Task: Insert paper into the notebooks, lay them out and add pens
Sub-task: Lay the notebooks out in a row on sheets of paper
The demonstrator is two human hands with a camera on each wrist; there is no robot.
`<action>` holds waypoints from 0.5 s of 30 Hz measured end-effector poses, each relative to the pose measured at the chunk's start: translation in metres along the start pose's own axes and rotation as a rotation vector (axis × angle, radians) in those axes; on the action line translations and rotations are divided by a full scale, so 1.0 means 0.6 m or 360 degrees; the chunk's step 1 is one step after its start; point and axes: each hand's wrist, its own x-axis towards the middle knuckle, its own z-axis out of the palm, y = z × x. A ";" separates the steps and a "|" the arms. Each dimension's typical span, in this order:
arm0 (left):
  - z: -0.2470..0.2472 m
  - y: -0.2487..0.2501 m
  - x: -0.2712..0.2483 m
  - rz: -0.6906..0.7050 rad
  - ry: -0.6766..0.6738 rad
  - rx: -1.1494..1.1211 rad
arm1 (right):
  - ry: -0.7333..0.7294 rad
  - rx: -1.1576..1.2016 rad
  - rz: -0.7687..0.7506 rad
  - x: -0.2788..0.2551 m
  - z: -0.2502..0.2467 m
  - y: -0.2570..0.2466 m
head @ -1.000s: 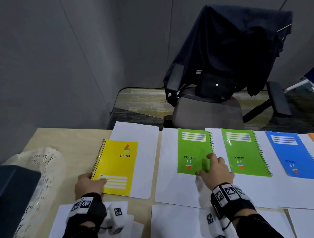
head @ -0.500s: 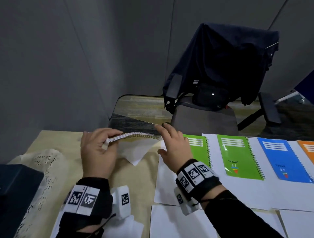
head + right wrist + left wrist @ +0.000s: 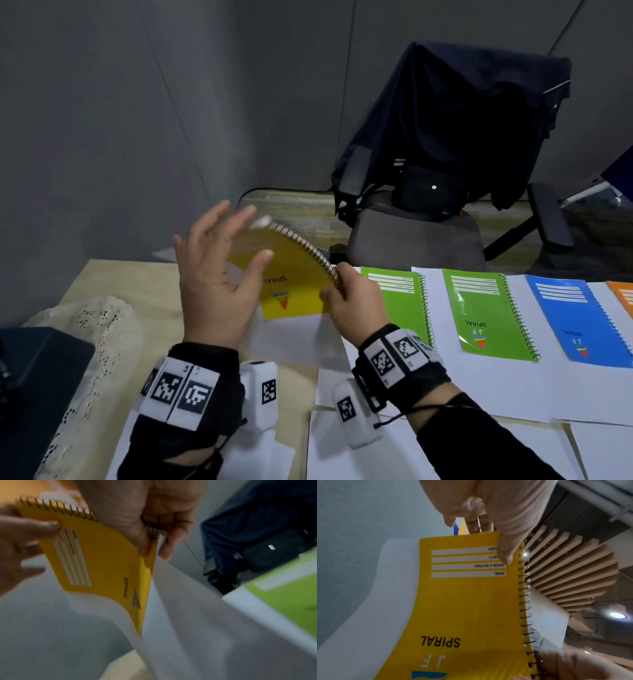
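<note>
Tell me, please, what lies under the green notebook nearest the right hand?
That green notebook lies on a white sheet on the table. The right hand hides its near left corner; whether paper is inside cannot be seen.

Notebook [image 3: 291,274] up off the table [image 3: 113,284], tilted between both hands: left hand [image 3: 219,274] at its far-left end, right hand [image 3: 352,301] at the spiral's near corner. A sheet [image 3: 188,615] hangs behind it, possibly pinched along. Right of it, three more notebooks [image 3: 486,315] lie in a row on sheets. Chair [image 3: 428,219] beyond the table.

Dim, even room light; right wrist view motion-blurred, wide-angle edges bent.
</note>
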 end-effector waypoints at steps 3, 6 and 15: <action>0.015 -0.044 -0.017 -0.0174 -0.0170 0.0137 | -0.0139 0.0292 0.0364 0.016 0.024 0.032; 0.035 -0.119 -0.058 -0.0488 -0.0469 0.0317 | -0.0210 0.0475 0.0695 0.023 0.050 0.071; 0.091 -0.221 -0.192 -0.1003 -0.1324 0.0522 | -0.0335 0.0450 0.1124 0.011 0.098 0.145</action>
